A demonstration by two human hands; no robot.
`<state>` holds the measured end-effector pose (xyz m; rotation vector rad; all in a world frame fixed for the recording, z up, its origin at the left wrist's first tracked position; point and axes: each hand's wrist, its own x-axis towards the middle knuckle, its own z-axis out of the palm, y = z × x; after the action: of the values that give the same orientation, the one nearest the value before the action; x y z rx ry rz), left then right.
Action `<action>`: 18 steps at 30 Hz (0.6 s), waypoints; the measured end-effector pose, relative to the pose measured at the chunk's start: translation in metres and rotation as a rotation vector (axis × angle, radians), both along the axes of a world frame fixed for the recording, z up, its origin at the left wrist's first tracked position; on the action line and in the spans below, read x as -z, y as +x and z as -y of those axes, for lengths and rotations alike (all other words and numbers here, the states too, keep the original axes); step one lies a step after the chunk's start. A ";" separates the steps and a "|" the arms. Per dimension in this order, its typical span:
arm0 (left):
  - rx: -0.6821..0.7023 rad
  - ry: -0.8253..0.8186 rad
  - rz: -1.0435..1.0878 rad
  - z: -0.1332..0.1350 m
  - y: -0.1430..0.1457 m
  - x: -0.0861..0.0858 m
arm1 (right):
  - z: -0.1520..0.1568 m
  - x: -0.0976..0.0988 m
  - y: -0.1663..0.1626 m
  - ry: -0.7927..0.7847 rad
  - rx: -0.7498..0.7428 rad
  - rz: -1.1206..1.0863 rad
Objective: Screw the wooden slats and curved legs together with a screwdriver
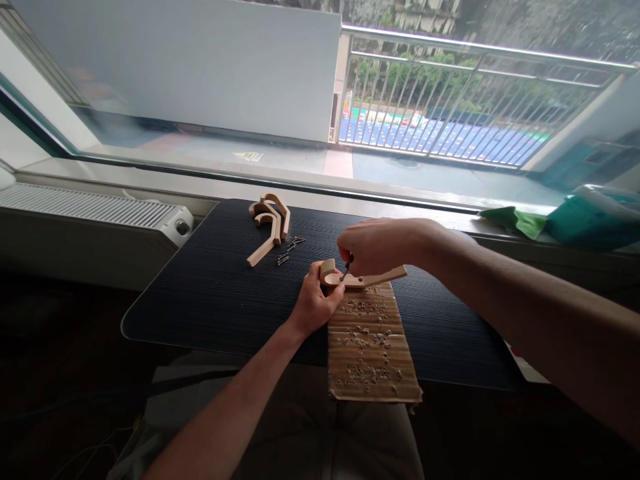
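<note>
A pale wooden hook (pixel 384 275) with one curled end lies across the far end of a pitted cardboard piece (pixel 373 357). My left hand (pixel 316 300) is closed around the curled end, thumb in front. Above it my right hand (pixel 371 241) is wrapped round a screwdriver (pixel 345 271); only its thin metal shaft and a bit of dark handle show. The shaft's tip meets the hook near one hole, and a second dark hole shows to the right. Whether a screw is under the tip I cannot tell.
Several more wooden hooks (pixel 273 233) stand grouped at the back left of the dark table (pixel 200 300), with several loose screws (pixel 287 252) beside them. The cardboard overhangs the front edge. A radiator (pixel 95 207) is at left; a green cloth (pixel 517 221) lies on the windowsill.
</note>
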<state>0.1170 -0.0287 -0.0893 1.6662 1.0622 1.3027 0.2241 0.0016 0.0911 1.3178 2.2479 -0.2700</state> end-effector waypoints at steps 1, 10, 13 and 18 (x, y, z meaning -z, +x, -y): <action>0.000 -0.004 0.003 0.000 0.000 0.000 | -0.001 -0.001 0.000 -0.012 -0.024 -0.008; -0.004 0.016 -0.042 -0.001 -0.002 0.004 | -0.014 0.015 0.001 0.048 -0.036 -0.074; 0.010 -0.002 -0.049 -0.001 -0.002 0.004 | -0.021 0.020 0.007 0.002 0.047 -0.087; -0.002 0.000 -0.038 0.000 -0.001 0.003 | -0.018 0.018 0.007 0.073 0.099 -0.013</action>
<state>0.1155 -0.0282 -0.0925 1.6963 1.0867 1.2771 0.2315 0.0193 0.0727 1.4722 2.2252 -0.2343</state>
